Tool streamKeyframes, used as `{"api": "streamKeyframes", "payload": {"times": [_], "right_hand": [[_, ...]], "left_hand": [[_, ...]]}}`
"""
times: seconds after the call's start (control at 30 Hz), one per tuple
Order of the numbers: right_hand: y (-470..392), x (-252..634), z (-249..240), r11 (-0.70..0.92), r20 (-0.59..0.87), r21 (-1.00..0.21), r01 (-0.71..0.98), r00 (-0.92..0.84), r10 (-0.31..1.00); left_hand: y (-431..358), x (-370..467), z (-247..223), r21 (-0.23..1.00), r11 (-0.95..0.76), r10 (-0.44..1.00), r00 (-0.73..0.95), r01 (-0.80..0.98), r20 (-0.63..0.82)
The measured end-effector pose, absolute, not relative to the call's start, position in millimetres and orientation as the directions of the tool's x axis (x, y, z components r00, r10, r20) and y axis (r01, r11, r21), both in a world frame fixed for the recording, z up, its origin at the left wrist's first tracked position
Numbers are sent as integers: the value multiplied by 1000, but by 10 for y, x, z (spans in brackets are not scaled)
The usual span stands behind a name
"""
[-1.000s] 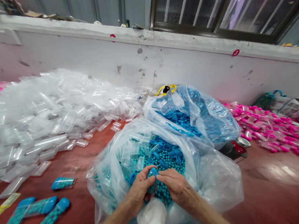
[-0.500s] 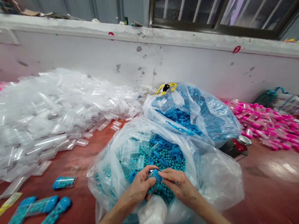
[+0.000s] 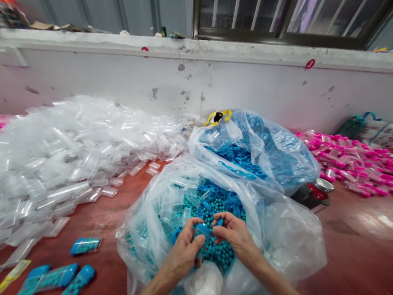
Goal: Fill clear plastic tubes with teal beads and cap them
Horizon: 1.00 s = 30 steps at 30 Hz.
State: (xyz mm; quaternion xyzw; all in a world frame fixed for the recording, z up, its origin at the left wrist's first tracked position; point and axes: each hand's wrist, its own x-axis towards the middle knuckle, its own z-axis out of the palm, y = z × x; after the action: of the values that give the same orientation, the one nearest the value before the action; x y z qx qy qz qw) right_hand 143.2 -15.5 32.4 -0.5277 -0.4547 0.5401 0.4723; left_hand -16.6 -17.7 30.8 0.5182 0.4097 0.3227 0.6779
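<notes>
My left hand (image 3: 188,245) is closed around a small clear case with a blue top (image 3: 203,230). My right hand (image 3: 237,236) pinches a small blue plastic piece (image 3: 219,222), slightly apart from that case. Both hands are over an open clear plastic bag (image 3: 135,235) filled with teal beads (image 3: 223,257). Clear empty sleeves (image 3: 171,199) and blue plastic caps (image 3: 230,203) lie on the beads inside the bag. A bunched white part of the bag (image 3: 203,287) sits below my hands.
Several bead-filled cases (image 3: 73,289) and a yellow strip (image 3: 11,277) lie at left. Behind them rises a heap of clear sleeves (image 3: 62,150). A second bag of blue parts (image 3: 287,158), a metal-lidded jar (image 3: 320,189) and pink packed pieces (image 3: 359,165) are to the right.
My right hand has drawn apart from the left, the small blue piece now visible between its fingertips. My left hand keeps the blue-topped case. The view has shifted slightly.
</notes>
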Motion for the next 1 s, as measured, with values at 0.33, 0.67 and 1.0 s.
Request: {"api": "streamKeyframes", "payload": {"times": [0.33, 0.67, 1.0], "right_hand": [[-420, 1312, 435, 109, -87, -800, 590, -294, 952], [-456, 1099, 419, 266, 253, -557, 786, -145, 957], [-359, 1246, 440, 252, -29, -664, 704, -361, 932]], "left_hand": [[-209, -85, 399, 999, 42, 944, 330, -28, -30], [-237, 66, 498, 997, 32, 968, 247, 64, -47], [-140, -452, 663, 885, -66, 989, 147, 460, -3]]}}
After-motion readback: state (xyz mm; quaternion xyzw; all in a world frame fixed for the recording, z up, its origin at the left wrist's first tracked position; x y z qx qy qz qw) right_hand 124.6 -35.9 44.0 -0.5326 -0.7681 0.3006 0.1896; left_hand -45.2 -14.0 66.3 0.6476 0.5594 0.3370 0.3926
